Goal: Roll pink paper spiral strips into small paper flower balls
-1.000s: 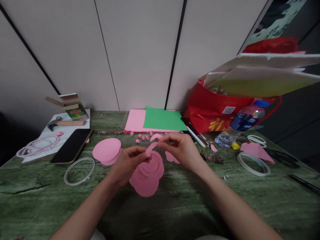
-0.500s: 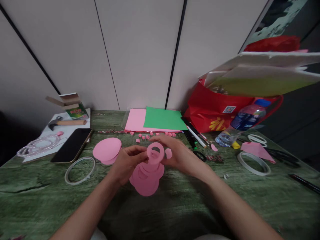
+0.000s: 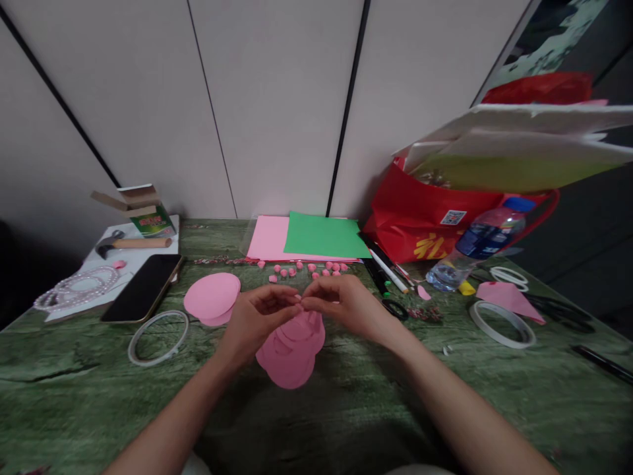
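Note:
My left hand (image 3: pixel 257 316) and my right hand (image 3: pixel 341 305) meet fingertip to fingertip above a pile of pink paper circles (image 3: pixel 289 353) on the green table (image 3: pixel 346 409). Both hands pinch at the same spot, and a small pink piece between the fingertips is mostly hidden. A larger stack of pink discs (image 3: pixel 211 297) lies just left of my left hand. A row of small pink beads (image 3: pixel 309 268) sits beyond the hands.
Pink and green paper sheets (image 3: pixel 316 237) lie at the back. A phone (image 3: pixel 142 287), tape ring (image 3: pixel 157 336), hammer (image 3: pixel 131 243) and beaded string (image 3: pixel 74 285) are at left. Pens (image 3: pixel 388 270), a water bottle (image 3: pixel 477 247), red bag (image 3: pixel 435 218) and tape rolls (image 3: pixel 500 323) are at right.
The pink ring held up half a second ago is no longer raised. Both hands have come together, pinching fingertip to fingertip low over the pile.

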A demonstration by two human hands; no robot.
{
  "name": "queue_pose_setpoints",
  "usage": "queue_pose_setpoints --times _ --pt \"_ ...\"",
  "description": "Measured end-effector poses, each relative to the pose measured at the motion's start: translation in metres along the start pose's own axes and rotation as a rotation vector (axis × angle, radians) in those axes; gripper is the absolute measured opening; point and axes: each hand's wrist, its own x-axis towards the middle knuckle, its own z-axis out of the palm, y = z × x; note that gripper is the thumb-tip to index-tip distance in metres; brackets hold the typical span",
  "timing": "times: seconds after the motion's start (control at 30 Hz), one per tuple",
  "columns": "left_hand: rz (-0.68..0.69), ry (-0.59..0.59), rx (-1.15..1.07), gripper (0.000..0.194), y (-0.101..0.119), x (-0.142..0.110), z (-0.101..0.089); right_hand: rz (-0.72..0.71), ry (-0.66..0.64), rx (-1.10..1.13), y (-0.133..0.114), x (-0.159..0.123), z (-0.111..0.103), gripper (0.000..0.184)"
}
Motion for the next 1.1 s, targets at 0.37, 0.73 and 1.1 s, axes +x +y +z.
queue_pose_setpoints --times 0.37,0.73,1.1 --pt "0.193 -0.036 0.008 0.046 -0.002 -0.003 0.004 0.005 -0.045 0.229 -0.001 -0.001 0.002 0.009" --pt "-0.003 -0.106 0.07 0.015 0.0 -0.001 0.002 -0.072 0.081 0.314 -0.006 -0.001 0.008 0.006" --pt "0.016 -0.083 -0.058 0.02 0.0 -0.002 0.0 -0.115 0.233 0.368 -0.005 0.001 0.013 0.007"
